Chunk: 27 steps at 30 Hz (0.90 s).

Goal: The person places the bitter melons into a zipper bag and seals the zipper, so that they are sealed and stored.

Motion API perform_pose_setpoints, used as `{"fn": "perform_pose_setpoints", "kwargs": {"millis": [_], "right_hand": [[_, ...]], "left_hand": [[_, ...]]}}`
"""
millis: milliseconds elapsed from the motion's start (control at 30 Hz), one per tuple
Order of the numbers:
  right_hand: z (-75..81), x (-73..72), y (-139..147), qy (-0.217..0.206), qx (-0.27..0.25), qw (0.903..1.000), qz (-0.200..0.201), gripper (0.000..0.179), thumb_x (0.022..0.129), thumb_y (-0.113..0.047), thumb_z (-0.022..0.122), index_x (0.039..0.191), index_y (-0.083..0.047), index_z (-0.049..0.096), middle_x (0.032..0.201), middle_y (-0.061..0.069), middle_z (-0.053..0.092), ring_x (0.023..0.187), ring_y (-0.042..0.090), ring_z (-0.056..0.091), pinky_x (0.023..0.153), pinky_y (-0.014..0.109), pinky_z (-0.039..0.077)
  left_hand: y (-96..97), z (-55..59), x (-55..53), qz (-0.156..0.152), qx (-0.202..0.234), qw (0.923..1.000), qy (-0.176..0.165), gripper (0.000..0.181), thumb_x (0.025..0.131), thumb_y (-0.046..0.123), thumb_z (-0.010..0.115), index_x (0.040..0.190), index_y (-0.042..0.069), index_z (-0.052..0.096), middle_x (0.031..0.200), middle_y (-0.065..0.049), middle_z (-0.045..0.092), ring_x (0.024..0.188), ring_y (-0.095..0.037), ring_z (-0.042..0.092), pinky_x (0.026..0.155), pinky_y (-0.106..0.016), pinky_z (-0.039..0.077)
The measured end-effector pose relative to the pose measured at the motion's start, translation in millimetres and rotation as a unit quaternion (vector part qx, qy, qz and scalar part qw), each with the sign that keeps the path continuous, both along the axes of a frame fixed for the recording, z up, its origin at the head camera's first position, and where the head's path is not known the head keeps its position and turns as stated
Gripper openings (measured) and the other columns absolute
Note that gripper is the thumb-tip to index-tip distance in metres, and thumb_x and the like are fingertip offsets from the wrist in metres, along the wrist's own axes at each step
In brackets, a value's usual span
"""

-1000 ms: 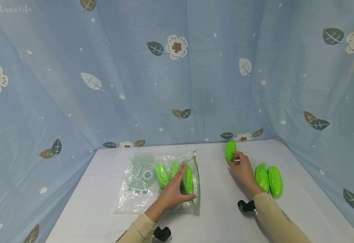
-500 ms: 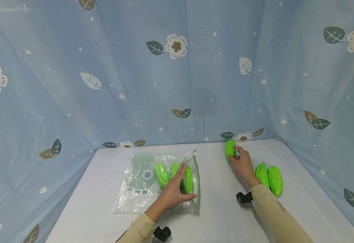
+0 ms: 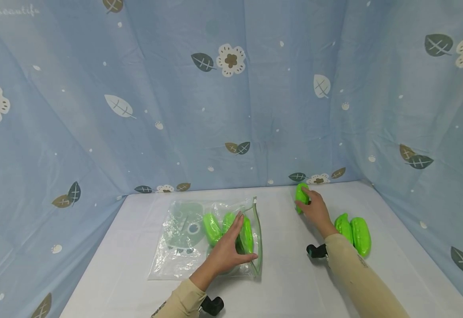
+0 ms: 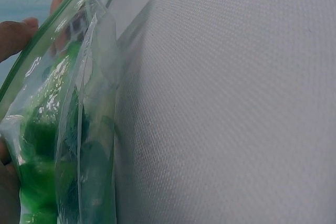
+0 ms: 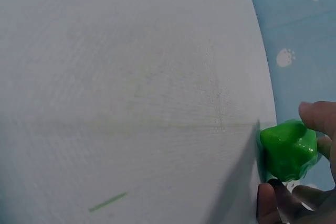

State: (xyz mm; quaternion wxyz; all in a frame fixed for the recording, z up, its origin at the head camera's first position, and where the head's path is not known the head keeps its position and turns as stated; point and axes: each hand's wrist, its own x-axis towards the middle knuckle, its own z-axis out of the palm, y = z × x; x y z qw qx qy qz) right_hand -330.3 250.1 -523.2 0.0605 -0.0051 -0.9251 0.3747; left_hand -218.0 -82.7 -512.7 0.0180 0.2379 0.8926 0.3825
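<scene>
A clear slider zip bag with a green edge and a printed cartoon face lies flat on the left. Inside it are several glossy green oblong pieces. My left hand rests on the bag near its mouth, fingers straight and thumb spread away; the left wrist view shows a finger or thumb by the bag's green edge. At the table's back, my right hand pinches another green piece between thumb and fingers. The right wrist view shows this piece as lumpy and shiny; its exact kind is unclear.
Two more green pieces lie side by side to the right, partly behind the right forearm. The white table ends at a blue patterned curtain. A black wrist camera juts from the right wrist.
My right hand has moved slightly forward and its fingers have closed around the far green piece. The left hand and the bag have not moved.
</scene>
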Motion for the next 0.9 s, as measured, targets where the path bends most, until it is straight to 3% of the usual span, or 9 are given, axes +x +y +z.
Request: {"fn": "perform_pose_setpoints", "kwargs": {"millis": [100,400,667,900], "right_hand": [[1.3,-1.0,-0.9,-0.016,0.009,0.9998,0.002,0.065,0.102,-0.026,0.062,0.156,-0.001,0.036,0.152,0.038,0.031,0.138,0.054,0.035,0.112,0.064,0.034],[1.6,2.1,0.4,-0.031,0.001,0.9994,-0.014,0.053,0.104,-0.03,0.058,0.151,-0.007,0.047,0.152,0.03,0.042,0.135,0.048,0.045,0.107,0.06,0.042],[3.9,14.3,-0.6,-0.03,0.008,0.9995,0.002,0.049,0.101,-0.03,0.065,0.145,-0.01,0.056,0.143,0.029,0.054,0.105,0.037,0.063,0.078,0.044,0.054],[5.5,26.4,-1.0,-0.021,0.021,0.9992,0.026,0.05,0.1,-0.03,0.066,0.144,-0.008,0.057,0.143,0.027,0.054,0.117,0.044,0.061,0.083,0.048,0.056]], "left_hand": [[0.2,0.1,0.4,-0.001,0.001,1.0,-0.001,0.118,0.08,0.046,0.086,0.165,0.014,0.011,0.172,0.001,0.004,0.149,-0.038,0.03,0.113,-0.059,0.037],[0.0,0.4,0.6,-0.004,0.002,1.0,0.002,0.117,0.08,0.046,0.086,0.165,0.016,0.011,0.172,0.001,0.005,0.149,-0.036,0.029,0.113,-0.058,0.037],[-0.2,0.4,0.9,-0.002,-0.001,1.0,-0.001,0.117,0.081,0.045,0.086,0.165,0.013,0.012,0.172,0.0,0.005,0.15,-0.036,0.028,0.114,-0.058,0.036],[0.2,0.3,1.1,0.002,-0.001,1.0,-0.006,0.117,0.08,0.045,0.086,0.165,0.013,0.012,0.172,-0.001,0.005,0.15,-0.036,0.027,0.115,-0.057,0.035]]}}
